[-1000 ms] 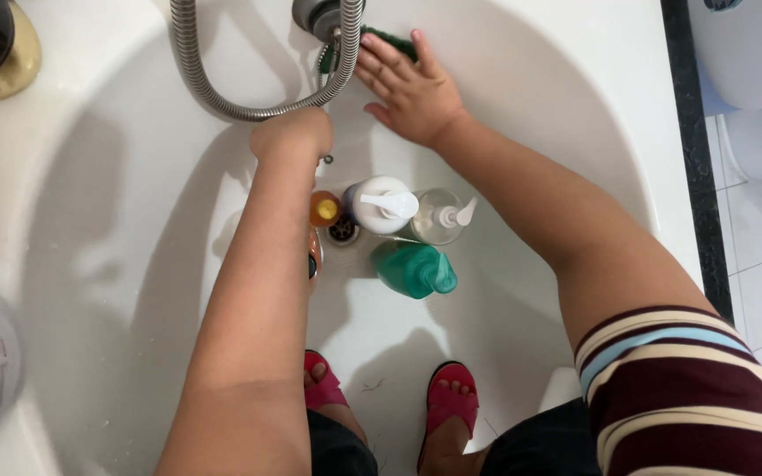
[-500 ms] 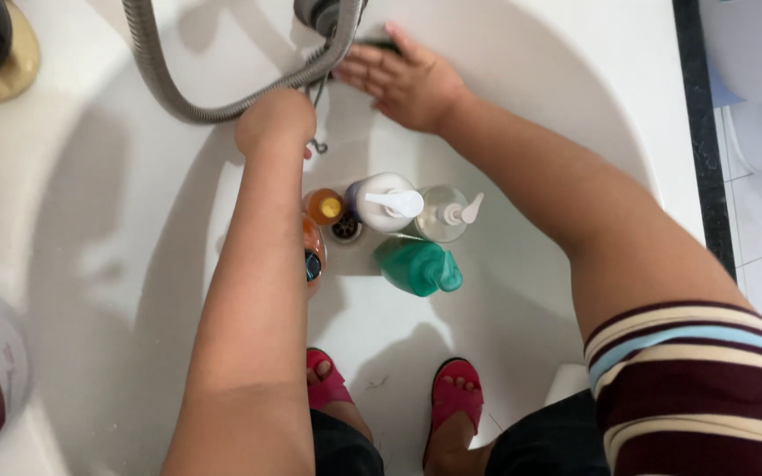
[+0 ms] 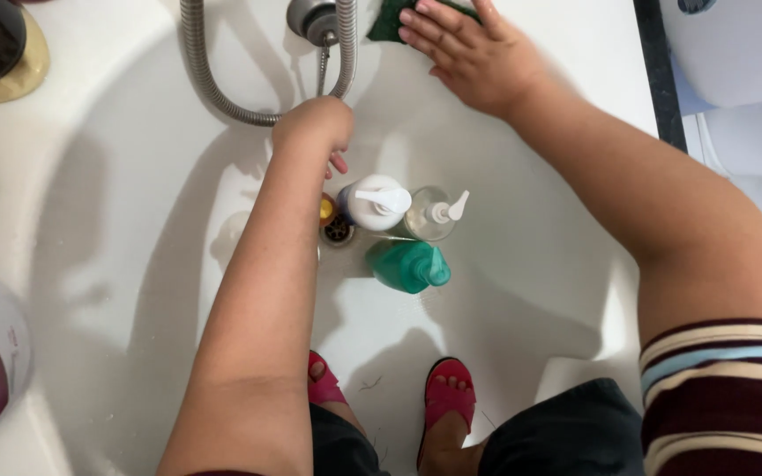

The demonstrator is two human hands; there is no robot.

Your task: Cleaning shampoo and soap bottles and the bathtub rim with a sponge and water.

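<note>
As before flat, right hand (image 3: pixel 478 55), green sponge (image 3: pixel 390 25) shifted rightward

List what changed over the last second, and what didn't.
The right hand slid the green pad to the right and up the tub wall, away from the hose. The left hand stayed closed near the hose. Nothing was grasped or released. The bottles kept their places.

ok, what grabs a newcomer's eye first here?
Two bare arms reaching into a white bathtub: the right hand presses a dark green scrubbing pad against the far wall, the left hand sits closed at the metal shower hose. Next, pump bottles around the drain, with a teal plastic bottle nearest the red slippers.
</note>
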